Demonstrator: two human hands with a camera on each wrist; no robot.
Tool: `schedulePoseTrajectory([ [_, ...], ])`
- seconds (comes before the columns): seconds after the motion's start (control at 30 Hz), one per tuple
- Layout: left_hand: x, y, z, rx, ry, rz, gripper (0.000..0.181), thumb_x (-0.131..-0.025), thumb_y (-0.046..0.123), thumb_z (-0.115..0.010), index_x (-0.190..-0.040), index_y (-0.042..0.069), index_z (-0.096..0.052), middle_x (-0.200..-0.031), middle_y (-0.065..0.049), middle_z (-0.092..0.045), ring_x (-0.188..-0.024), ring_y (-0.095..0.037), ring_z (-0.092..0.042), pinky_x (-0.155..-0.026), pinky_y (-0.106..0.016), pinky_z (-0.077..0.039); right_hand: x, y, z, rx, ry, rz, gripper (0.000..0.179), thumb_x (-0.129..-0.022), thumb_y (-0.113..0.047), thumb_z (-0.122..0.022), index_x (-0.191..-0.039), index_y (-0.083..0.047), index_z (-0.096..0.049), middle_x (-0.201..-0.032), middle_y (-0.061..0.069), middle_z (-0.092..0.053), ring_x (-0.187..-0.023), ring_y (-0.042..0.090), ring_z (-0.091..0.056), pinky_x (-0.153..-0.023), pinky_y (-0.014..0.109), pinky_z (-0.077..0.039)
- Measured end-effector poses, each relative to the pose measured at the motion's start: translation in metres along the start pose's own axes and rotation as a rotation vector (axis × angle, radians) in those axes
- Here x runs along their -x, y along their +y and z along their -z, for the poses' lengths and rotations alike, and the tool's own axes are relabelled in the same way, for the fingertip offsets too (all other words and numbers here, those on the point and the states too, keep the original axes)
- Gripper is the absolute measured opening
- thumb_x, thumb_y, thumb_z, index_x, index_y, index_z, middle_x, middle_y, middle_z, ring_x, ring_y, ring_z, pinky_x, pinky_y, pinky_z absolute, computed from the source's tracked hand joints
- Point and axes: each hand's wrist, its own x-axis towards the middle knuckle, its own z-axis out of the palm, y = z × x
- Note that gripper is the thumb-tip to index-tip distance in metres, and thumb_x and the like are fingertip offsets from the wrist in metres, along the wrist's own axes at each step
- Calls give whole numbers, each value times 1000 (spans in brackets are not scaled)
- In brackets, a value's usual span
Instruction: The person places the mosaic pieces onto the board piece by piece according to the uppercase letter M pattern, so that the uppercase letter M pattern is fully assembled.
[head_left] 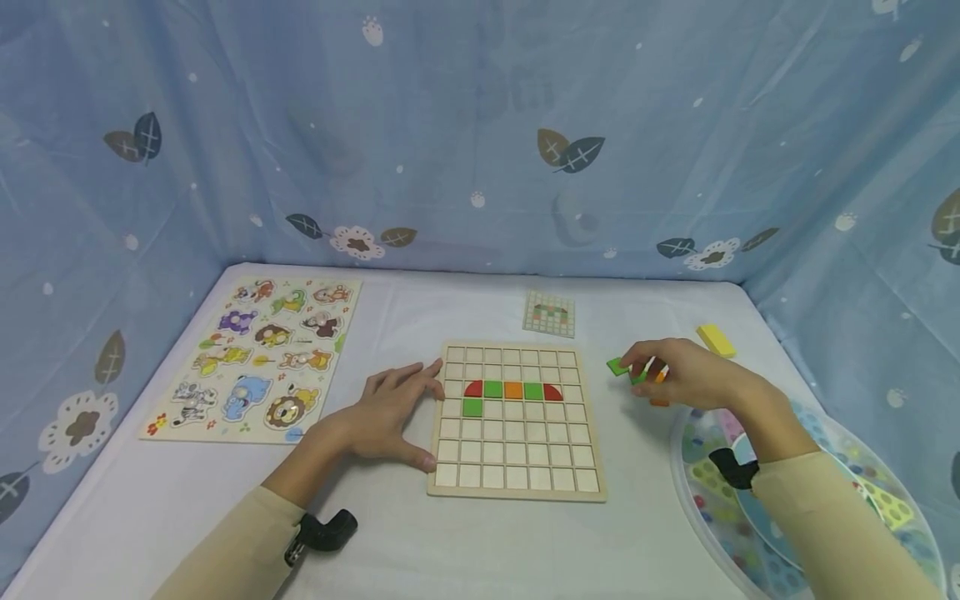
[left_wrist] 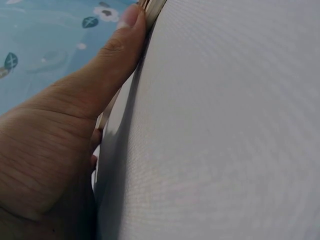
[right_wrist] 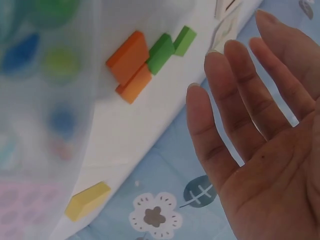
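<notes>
My left hand (head_left: pixel 386 417) rests along the left edge of a wooden grid board (head_left: pixel 517 498), fingers and thumb spread against its frame. In the left wrist view its thumb (left_wrist: pixel 112 55) touches the board's edge. On the grid, a row has a red rounded piece (head_left: pixel 474 389), a green square (head_left: pixel 492 389), an orange square (head_left: pixel 513 390), another green square and another red rounded piece. One more green square (head_left: pixel 472 407) sits below the left end. My right hand (head_left: pixel 682 375) hovers by green blocks (right_wrist: pixel 161 53) and orange blocks (right_wrist: pixel 127 57), its loosely bent fingers holding nothing.
A small pattern card (head_left: pixel 549 314) lies behind the board. Off to the left is an animal puzzle board (head_left: pixel 247 367). A yellow block (head_left: pixel 716 340) lies beyond my right hand. Under the right forearm stands a large round clear container (head_left: pixel 693 492) with colourful contents.
</notes>
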Motion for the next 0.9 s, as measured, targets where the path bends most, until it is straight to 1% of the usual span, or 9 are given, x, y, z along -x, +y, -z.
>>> schedulePoseTrajectory([
  [0.13, -1, 1, 0, -3, -2, 1, 94, -63, 78, -82, -133, 28, -42, -174, -3, -8, -157, -34, -10, -118, -63, -11, 2, 5, 2, 31, 11, -3, 35, -91, -12, -77, -124, -6, -66, -108, 6, -66, -90, 15, -64, -71, 27, -57],
  [0.27, -2, 0, 0, -1, -1, -3, 94, -63, 77, -82, -133, 28, -42, -174, -3, -8, -157, -34, -11, -117, -63, -11, 4, 11, 3, 32, 1, -26, 37, -89, -12, -79, -123, -6, -66, -109, 7, -66, -93, 16, -64, -73, 27, -57],
  [0.43, -2, 0, 0, -4, 2, -3, 94, -64, 77, -82, -134, 28, -42, -174, -2, -8, -157, -33, -10, -118, -62, -11, 6, 19, 3, 16, -20, -57, 40, -88, -17, -81, -123, -5, -66, -109, 7, -65, -93, 18, -64, -75, 27, -56],
  [0.57, -2, 1, 0, -6, 1, -3, 94, -64, 77, -82, -134, 28, -42, -174, -2, -9, -157, -33, -11, -118, -63, -11, 7, 24, 2, 4, -30, -61, 41, -87, -18, -83, -122, -5, -66, -106, 5, -64, -92, 18, -63, -73, 27, -56],
  [0.7, -1, 0, 1, -12, -2, 1, 94, -64, 77, -82, -133, 29, -42, -174, -2, -8, -157, -33, -11, -118, -62, -11, 6, 27, -2, 9, -41, -70, 43, -86, -21, -83, -123, -6, -66, -108, 6, -64, -92, 18, -63, -72, 28, -54],
  [0.9, 0, -1, 0, -6, 0, -5, 94, -64, 78, -81, -133, 29, -42, -174, -2, -8, -157, -33, -10, -118, -63, -11, 6, 29, -2, 17, -49, -107, 41, -86, -22, -84, -122, -8, -68, -109, 4, -65, -91, 18, -61, -75, 29, -54],
])
